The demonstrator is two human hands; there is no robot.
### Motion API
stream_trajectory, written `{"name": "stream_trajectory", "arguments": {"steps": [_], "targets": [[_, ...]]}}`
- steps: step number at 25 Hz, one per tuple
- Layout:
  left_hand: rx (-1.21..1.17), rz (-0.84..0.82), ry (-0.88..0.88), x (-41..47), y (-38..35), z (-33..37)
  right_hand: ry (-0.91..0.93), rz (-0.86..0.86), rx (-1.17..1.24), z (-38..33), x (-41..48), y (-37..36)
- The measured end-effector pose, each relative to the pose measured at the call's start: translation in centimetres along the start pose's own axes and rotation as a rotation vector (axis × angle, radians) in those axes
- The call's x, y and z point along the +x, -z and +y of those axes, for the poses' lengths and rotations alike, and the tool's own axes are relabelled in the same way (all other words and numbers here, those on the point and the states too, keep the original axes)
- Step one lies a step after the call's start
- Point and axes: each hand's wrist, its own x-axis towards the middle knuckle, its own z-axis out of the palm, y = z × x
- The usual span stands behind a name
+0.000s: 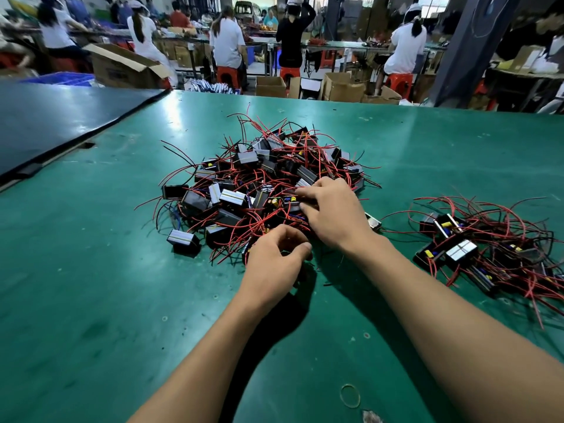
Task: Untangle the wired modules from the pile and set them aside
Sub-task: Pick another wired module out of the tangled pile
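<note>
On the green desk (pixel 91 270) the pile of wired modules (pixel 244 178) lies at centre; the left hand (pixel 274 261) curls at its near edge, grip untellable; the right hand (pixel 332 215) pinches 1 module (pixel 290 199); a smaller heap (pixel 476 248) lies farther right

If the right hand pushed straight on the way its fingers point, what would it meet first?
Probably the open module with yellow capacitors in the big pile, directly ahead of the right hand; its fingertips may already touch it.
</note>
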Motion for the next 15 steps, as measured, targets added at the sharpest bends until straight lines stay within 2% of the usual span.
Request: {"name": "stream_trajectory", "arguments": {"steps": [3, 8, 12, 15], "targets": [[0.026, -0.037, -0.031, -0.2, -0.3, 0.1, -0.046, -0.131, -0.191, -0.1, 1.5, 0.0], [-0.008, -0.045, -0.010, -0.4, -0.5, 0.2, -0.147, -0.126, -0.215, -0.1, 2.0, 0.1], [-0.033, -0.051, -0.010, -0.5, -0.4, 0.2, -0.174, -0.049, -0.122, -0.1, 1.0, 1.8], [-0.122, -0.017, 0.006, -0.5, -0.5, 0.5, -0.231, -0.060, 0.122, 0.7, -1.2, 3.9]]}}
